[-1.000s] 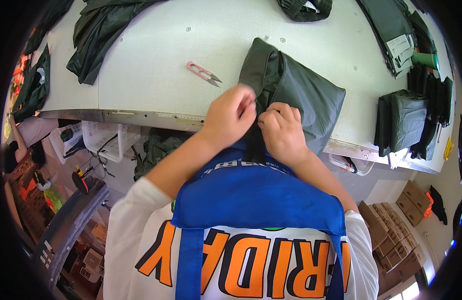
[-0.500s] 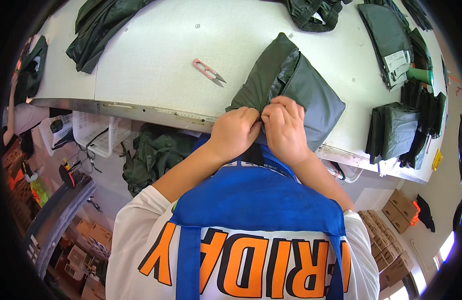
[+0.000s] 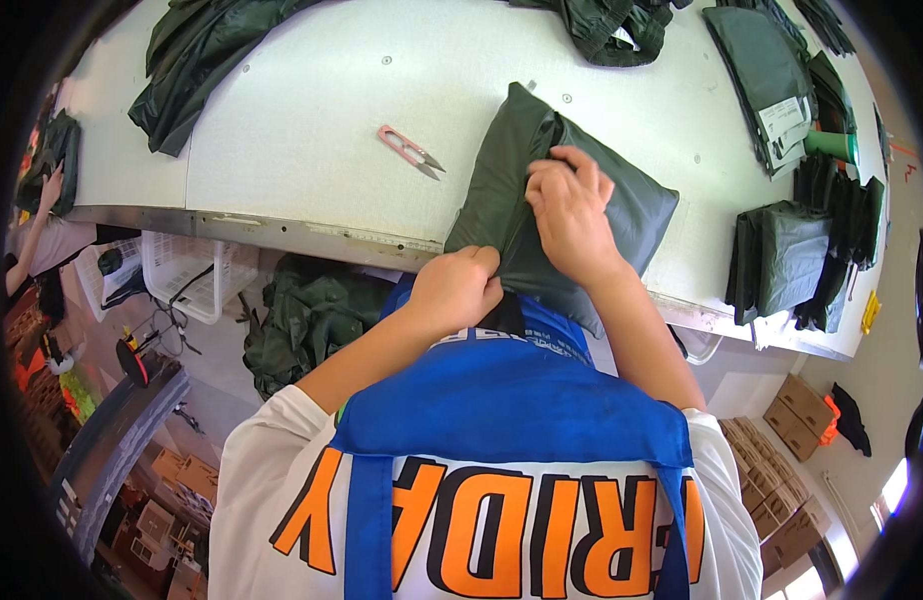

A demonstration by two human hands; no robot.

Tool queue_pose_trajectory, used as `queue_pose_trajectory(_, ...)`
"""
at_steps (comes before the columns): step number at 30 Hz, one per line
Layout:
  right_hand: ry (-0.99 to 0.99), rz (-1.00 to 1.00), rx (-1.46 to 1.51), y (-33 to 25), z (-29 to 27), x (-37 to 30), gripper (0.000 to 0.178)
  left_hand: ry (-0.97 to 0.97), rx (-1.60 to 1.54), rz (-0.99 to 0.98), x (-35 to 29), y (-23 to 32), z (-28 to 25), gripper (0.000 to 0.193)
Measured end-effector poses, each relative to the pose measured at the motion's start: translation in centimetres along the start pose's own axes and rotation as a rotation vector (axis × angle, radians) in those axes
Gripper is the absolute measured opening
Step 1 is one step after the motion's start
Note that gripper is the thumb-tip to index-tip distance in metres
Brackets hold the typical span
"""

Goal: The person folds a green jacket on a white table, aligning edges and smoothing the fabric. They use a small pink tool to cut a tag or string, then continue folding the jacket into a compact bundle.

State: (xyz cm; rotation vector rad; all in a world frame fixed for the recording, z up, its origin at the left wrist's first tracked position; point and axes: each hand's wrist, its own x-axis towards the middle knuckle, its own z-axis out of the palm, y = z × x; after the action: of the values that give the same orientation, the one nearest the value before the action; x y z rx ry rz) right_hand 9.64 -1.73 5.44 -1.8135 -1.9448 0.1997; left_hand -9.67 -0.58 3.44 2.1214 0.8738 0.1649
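A dark green, puffy fabric pouch (image 3: pixel 637 195) lies on the white table in front of me, its near edge reaching over the table's edge. A lengthwise seam runs across its top and looks closed on the near side of my fingers. My left hand (image 3: pixel 460 290) is closed, pinching the pouch's near end by the seam. Farther up that seam, my right hand (image 3: pixel 574 215) is closed with its fingertips on the pouch; any small part between them is hidden. Pink-handled thread snips (image 3: pixel 412 152) rest left of the pouch, touched by neither hand.
Dark green garments (image 3: pixel 197 75) lie at the back left. On the right stand stacked folded pouches (image 3: pixel 794 255), flat packages (image 3: pixel 757 75) and a green cylinder (image 3: pixel 832 146). Below the metal table edge (image 3: pixel 312 234) are white crates (image 3: pixel 182 270) and a heap of green fabric (image 3: pixel 312 320). Another person's arm (image 3: pixel 37 215) shows far left.
My right hand has moved away from my left, up along the pouch's seam. The gap that stood open in the pouch's top has closed, and the pouch has shifted slightly left.
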Motion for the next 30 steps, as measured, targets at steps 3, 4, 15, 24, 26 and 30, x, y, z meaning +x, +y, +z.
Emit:
queue_pose_trajectory(3, -0.104, -0.045, 0.047, 0.8, 0.3, -0.2, 0.012, -0.025, -0.014, -0.017, 0.1, -0.3, 0.1, 0.013)
queue_pose_trajectory(4, -0.126, -0.077, 0.040, 1.1, 0.3, 0.0, 0.013, -0.034, -0.010, -0.017, 0.2, -0.3, 0.0, 0.013)
queue_pose_trajectory(15, -0.101, -0.118, 0.038, 0.4, 0.7, 0.5, 0.015, -0.095, -0.054, -0.023, 0.2, -0.7, 0.5, 0.015)
queue_pose_trajectory(24, 0.153, 0.010, -0.094, 0.5, 2.4, 2.3, 0.017, -0.142, -0.066, -0.008, -1.0, -0.8, 1.1, 0.019)
queue_pose_trajectory(26, 0.176, 0.088, -0.136, 0.8, 3.2, 3.0, 0.017, -0.189, -0.085, -0.013, -1.2, -1.1, 1.3, 0.020)
queue_pose_trajectory(30, 0.190, 0.036, -0.082, 2.5, 0.0, 6.1, 0.017, -0.331, -0.151, -0.045, -1.9, -2.3, 1.7, 0.023)
